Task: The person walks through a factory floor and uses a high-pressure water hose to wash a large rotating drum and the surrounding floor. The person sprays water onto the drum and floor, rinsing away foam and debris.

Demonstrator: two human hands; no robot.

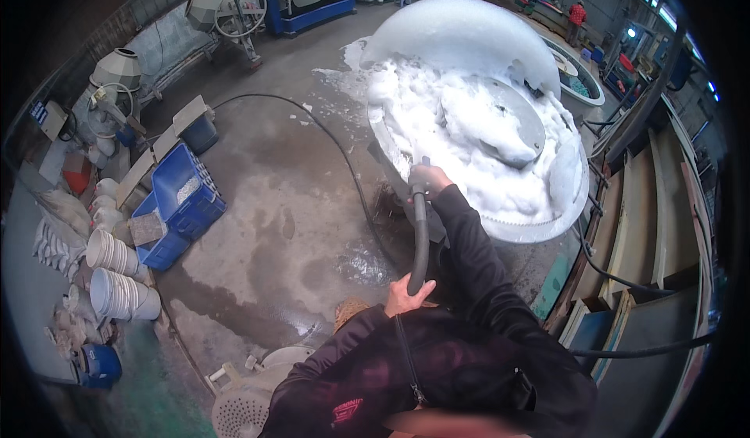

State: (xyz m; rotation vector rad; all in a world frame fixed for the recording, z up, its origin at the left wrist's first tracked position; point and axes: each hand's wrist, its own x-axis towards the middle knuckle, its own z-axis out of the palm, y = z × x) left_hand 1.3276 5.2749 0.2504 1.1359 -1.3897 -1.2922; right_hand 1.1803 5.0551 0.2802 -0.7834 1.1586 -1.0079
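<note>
My right hand [430,178] is wrapped round the front end of a thick grey hose [421,235], at the near left rim of a large round machine tub [534,230]. Lower down, close to my body, my left hand [406,296] grips the same hose, which bends between the two hands. White foam [406,110] fills the tub and bulges over its far side. From the middle of the foam a round grey plate [522,117] shows, partly covered. The hose's tip is mostly hidden by my right hand, and I cannot tell whether anything flows from it.
A black hose [336,143] curves across the wet concrete floor. Left stand blue crates [176,184], stacked white buckets [117,293] and barrel machines [117,71]. A rack of long panels [656,196] runs along the right. A person in red [576,14] stands far off.
</note>
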